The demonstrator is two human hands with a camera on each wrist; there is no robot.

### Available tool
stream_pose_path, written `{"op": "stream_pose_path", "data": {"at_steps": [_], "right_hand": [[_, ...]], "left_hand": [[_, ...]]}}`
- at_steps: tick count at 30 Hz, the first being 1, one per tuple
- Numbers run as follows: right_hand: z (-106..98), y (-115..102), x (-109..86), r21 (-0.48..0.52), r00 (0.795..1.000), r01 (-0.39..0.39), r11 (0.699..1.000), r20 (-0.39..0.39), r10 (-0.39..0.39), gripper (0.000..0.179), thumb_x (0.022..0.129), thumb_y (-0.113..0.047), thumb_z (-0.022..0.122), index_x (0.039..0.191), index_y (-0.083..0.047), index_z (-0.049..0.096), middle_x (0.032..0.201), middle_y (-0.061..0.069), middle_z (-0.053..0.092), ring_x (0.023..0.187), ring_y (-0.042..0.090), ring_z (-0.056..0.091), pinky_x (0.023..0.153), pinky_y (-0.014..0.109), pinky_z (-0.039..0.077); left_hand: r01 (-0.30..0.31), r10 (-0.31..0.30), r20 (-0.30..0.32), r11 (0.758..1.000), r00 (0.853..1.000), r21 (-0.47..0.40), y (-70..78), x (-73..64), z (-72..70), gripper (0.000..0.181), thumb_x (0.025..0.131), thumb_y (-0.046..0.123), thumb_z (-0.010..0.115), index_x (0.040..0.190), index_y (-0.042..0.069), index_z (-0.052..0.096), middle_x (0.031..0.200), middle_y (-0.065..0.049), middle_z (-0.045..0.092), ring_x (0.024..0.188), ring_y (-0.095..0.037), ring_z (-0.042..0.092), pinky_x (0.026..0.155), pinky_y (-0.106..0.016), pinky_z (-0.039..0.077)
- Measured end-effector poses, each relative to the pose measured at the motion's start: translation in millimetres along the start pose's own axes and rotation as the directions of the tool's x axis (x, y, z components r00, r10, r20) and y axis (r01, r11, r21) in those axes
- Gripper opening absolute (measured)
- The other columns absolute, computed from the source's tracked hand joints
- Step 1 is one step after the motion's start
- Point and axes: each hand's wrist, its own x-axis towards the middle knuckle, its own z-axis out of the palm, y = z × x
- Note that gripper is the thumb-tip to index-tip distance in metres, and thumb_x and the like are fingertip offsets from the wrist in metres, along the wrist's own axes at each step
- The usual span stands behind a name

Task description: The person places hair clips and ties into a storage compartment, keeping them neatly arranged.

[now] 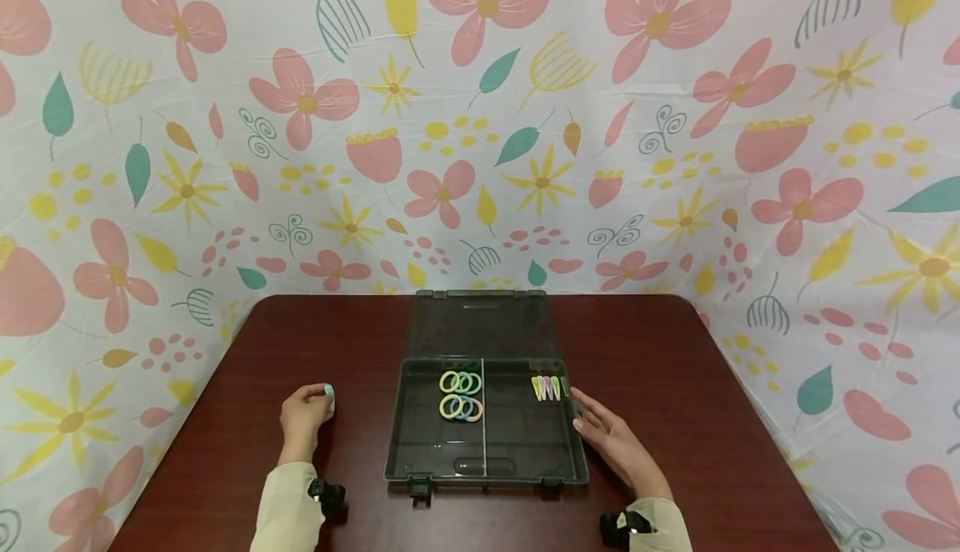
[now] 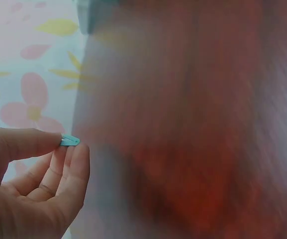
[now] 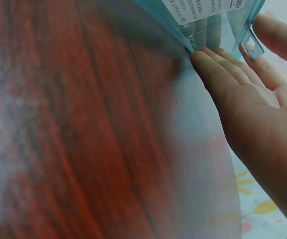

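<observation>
Pinched between the thumb and fingers of my left hand (image 1: 302,414) is a small mint-green snap hair clip (image 2: 69,140), held left of a dark see-through plastic box (image 1: 435,452). The box stands with its lid (image 1: 480,327) folded back. Pastel hair ties (image 1: 461,395) lie in two rows in its left half, against a pale divider (image 1: 483,435). Several pastel snap hair clips (image 1: 547,388) stand in a row at the back of the right half. My right hand (image 1: 618,444) touches the box's right side with its fingers extended, thumb apart from them in the right wrist view.
The dark red-brown table (image 1: 675,352) has a flowered cloth (image 1: 480,160) hanging behind and beside it. Two latches, one a front latch (image 1: 421,489), jut from the box toward me. A white printed label (image 3: 200,7) shows on clear plastic near my right fingers.
</observation>
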Motion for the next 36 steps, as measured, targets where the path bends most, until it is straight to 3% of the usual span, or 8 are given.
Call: {"op": "stream_pose_path", "data": {"at_steps": [8,17,28,36], "right_hand": [[1,-3,-1.4,-0.028,1.000,0.013,1.000,0.021,-0.013,0.061,0.100,-0.017,0.053,0.154,-0.017,0.023,0.160,0.013,0.010,0.145,0.036,0.008,0.114,0.058,0.022],[2,-4,-4.1,0.000,1.000,0.011,1.000,0.015,-0.011,0.061,0.100,-0.015,0.052,0.154,-0.017,0.024,0.160,0.013,0.011,0.145,0.034,0.008,0.114,0.058,0.020],[0,1,-0.1,-0.015,1.000,0.012,1.000,0.015,-0.011,0.061,0.100,-0.016,0.053,0.154,-0.018,0.024,0.160,0.011,0.012,0.145,0.033,0.010,0.114,0.057,0.023],[0,1,0.7,-0.026,1.000,0.012,1.000,0.007,-0.012,0.061,0.100,-0.017,0.053,0.154,-0.018,0.024,0.160,0.011,0.013,0.145,0.033,0.010,0.114,0.056,0.023]], "left_hand": [[0.015,0.006,0.118,0.984,0.993,-0.176,32.7,-1.0,29.2,0.028,0.091,-0.004,0.059,0.118,-0.011,0.057,0.084,-0.006,0.063,0.067,-0.011,0.062,0.069,-0.029,0.060],[0.052,0.027,0.239,0.946,0.971,-0.321,64.6,-9.1,73.5,0.027,0.090,-0.006,0.059,0.117,-0.012,0.056,0.086,-0.007,0.062,0.071,-0.012,0.063,0.071,-0.028,0.059],[0.098,0.033,0.362,0.936,0.931,-0.338,91.6,-25.0,126.8,0.026,0.089,-0.005,0.063,0.115,-0.005,0.062,0.096,-0.012,0.061,0.075,-0.017,0.064,0.076,-0.032,0.060],[0.140,0.030,0.441,0.927,0.897,-0.348,103.5,-37.7,158.6,0.028,0.090,-0.003,0.064,0.117,-0.005,0.061,0.103,-0.016,0.061,0.082,-0.020,0.064,0.079,-0.031,0.059]]}}
